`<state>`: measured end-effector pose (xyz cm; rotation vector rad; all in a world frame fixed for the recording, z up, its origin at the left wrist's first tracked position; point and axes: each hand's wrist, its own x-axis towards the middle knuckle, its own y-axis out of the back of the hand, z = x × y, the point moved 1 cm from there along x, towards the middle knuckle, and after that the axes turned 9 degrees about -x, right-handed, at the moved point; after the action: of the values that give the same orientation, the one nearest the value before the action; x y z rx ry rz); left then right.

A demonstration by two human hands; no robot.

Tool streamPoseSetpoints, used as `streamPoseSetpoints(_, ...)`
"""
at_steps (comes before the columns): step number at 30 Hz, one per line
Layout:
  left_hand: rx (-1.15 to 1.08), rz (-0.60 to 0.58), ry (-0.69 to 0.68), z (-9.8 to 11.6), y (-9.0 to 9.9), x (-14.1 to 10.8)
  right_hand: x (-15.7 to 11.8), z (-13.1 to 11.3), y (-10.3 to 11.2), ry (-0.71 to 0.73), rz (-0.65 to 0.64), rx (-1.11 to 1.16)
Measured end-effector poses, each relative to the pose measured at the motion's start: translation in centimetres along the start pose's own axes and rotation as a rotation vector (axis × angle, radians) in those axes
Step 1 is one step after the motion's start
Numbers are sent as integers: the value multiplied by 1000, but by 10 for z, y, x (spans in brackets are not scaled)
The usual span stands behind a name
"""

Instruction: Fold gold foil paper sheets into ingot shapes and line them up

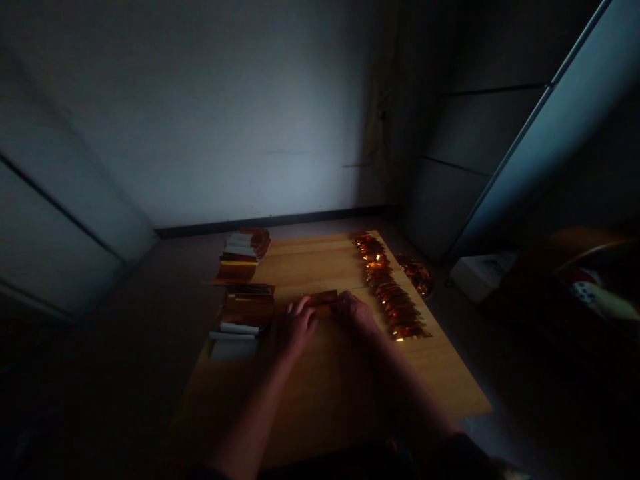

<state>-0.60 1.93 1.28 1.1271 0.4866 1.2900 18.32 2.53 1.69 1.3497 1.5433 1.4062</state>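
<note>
Left hand [297, 325] and right hand [354, 315], fingers half curled, meet on a folded orange foil strip [321, 300]; whether they grip it is too dark to tell. On the wooden board [310, 257], stacked foil sheets [243, 312] lie left, a row of gold foil pieces [390, 285] right.

I've got a light wooden board [310, 263] in front of me, with one stack of orange and white foil strips [240, 257] and another [245, 310] along its left edge, plus a long row of folded gold foil pieces [393, 290] down the right side.
</note>
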Motion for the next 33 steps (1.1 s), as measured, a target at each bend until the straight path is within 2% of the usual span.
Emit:
streamPoseSetpoints(7,29,-18,42,3,1,1,0,5,-1,118,28,12)
streamPoseSetpoints(11,15,-4,26,4,2,2,1,6,0,110,7,20)
streamPoseSetpoints(16,-9,30,-3,3,0,1,0,2,-2,122,86,57)
streamPoseSetpoints(19,-43,57,-8,-1,-2,1,1,0,-1,141,92,48)
streamPoseSetpoints(22,-121,89,-2,-8,-4,2,4,1,1,74,56,58)
streamPoseSetpoints(26,-201,89,49,-14,-5,5,9,1,2,-106,-40,62)
streamPoseSetpoints(33,-204,89,122,-11,2,9,12,-8,6,-289,-101,44)
